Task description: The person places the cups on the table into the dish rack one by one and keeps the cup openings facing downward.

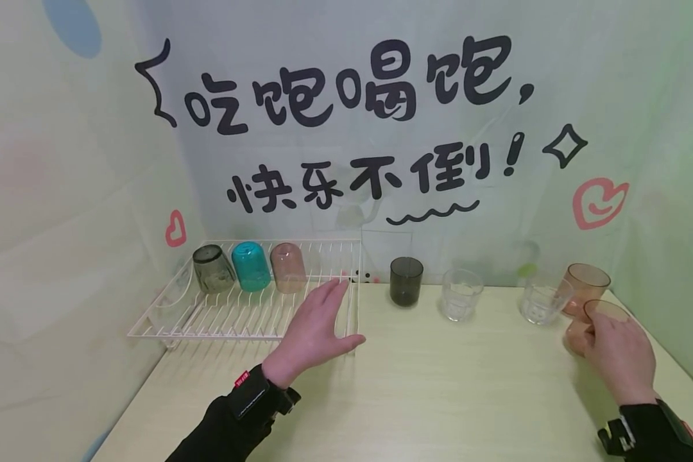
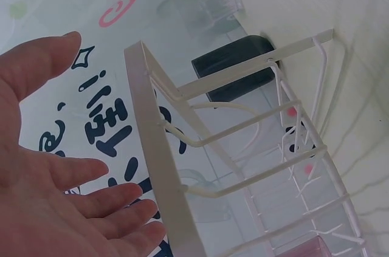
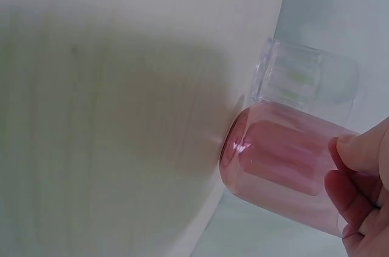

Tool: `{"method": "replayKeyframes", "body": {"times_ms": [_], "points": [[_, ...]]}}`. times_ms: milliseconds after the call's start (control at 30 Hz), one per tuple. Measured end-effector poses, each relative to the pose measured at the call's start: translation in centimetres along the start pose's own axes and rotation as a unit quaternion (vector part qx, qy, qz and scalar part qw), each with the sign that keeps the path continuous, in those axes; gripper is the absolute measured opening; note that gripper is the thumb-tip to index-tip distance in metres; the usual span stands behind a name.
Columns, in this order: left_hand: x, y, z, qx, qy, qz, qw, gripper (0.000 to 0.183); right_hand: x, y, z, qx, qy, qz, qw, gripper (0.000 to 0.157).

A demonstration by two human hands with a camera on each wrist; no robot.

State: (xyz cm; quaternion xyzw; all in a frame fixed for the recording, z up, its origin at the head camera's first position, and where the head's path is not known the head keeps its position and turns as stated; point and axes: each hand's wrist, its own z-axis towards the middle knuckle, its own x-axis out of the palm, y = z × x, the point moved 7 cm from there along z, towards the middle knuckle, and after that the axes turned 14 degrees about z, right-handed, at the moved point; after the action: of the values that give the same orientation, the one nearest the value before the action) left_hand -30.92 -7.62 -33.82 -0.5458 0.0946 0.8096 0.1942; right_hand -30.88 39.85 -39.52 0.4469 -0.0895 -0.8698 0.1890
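Observation:
My right hand pinches the rim of a pinkish amber glass at the far right of the table. The glass is upright in the head view; whether its base touches the tabletop I cannot tell. Just behind it stands another amber glass, with a clear glass to its left. My left hand is held out beside the right end of a white wire rack, fingers extended, thumb spread, palm holding nothing. Upside down on the rack are a grey glass, a teal glass and a pink glass.
Along the back of the table stand a dark grey glass and another clear glass. A printed cloth with large black characters hangs behind. In the left wrist view, the rack's end frame is close to the fingers.

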Motion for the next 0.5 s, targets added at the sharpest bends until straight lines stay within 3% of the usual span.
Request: {"method": "replayKeyframes", "body": {"times_ms": [233, 500], "points": [[0.2, 0.0, 0.0, -0.003, 0.004, -0.005, 1.0, 0.096, -0.3, 0.8, -0.7, -0.008, -0.016, 0.013, 1.0, 0.029], [-0.2, -0.4, 0.4, 0.007, -0.009, -0.015, 0.9998, 0.095, -0.4, 2.3, -0.4, -0.019, -0.023, 0.029, 0.999, 0.015]]}}
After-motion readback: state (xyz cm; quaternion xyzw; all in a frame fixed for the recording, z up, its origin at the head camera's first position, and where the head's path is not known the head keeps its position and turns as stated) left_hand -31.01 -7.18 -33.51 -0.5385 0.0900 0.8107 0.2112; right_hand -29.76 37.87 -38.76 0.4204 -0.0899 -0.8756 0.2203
